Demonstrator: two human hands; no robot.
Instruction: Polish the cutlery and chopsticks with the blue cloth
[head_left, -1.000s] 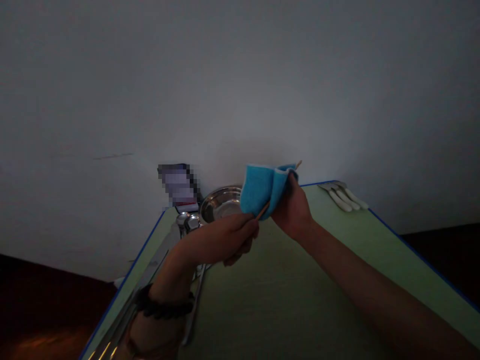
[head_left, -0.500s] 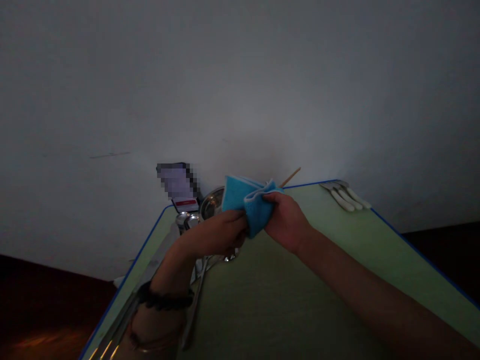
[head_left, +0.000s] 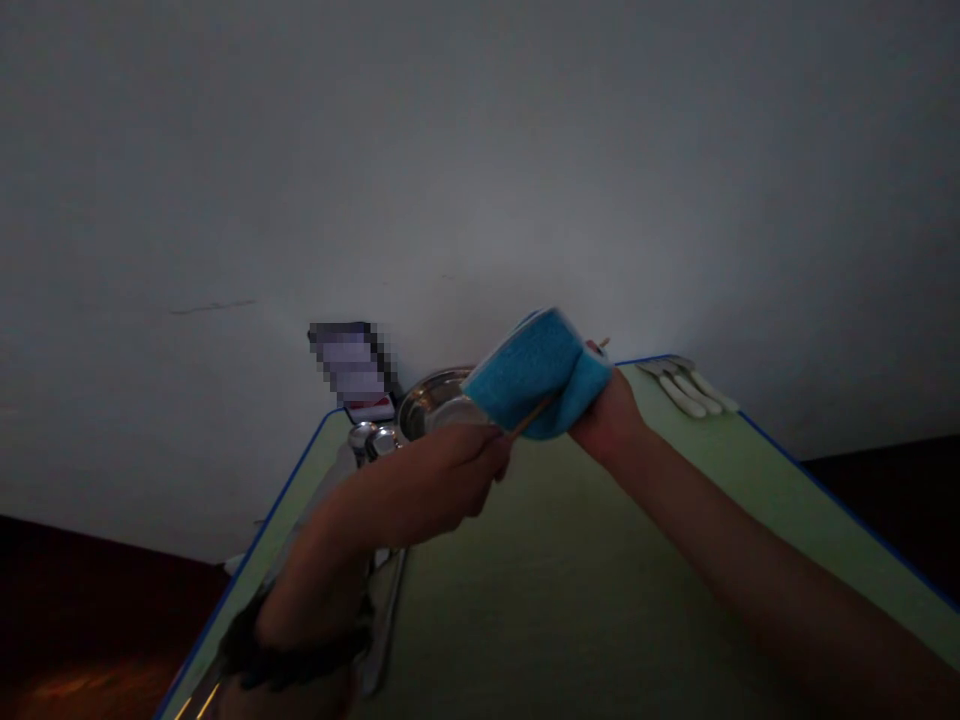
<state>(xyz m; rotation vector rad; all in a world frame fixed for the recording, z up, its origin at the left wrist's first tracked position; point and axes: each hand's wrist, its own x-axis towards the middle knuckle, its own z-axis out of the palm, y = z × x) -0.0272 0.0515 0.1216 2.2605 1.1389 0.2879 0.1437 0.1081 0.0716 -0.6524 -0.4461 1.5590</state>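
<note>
My left hand (head_left: 442, 475) is closed in a pinch on the near end of a thin wooden chopstick (head_left: 531, 416). My right hand (head_left: 611, 415) grips a blue cloth (head_left: 536, 372) that is wrapped round the chopstick's middle. The stick's far tip pokes out beyond the cloth near the right hand. Both hands are raised above the green table (head_left: 570, 590), close to its far end. A dark bracelet is on my left wrist.
A steel bowl (head_left: 431, 400) sits at the table's far left, with shiny metal utensils (head_left: 375, 440) beside it and long metal pieces along the left edge. White-handled cutlery (head_left: 694, 388) lies at the far right corner. A blurred object (head_left: 352, 365) leans on the grey wall.
The right hand has slid the blue cloth along the chopstick, toward my left hand and then back out to the right. The left hand kept its pinch on the stick's end.
</note>
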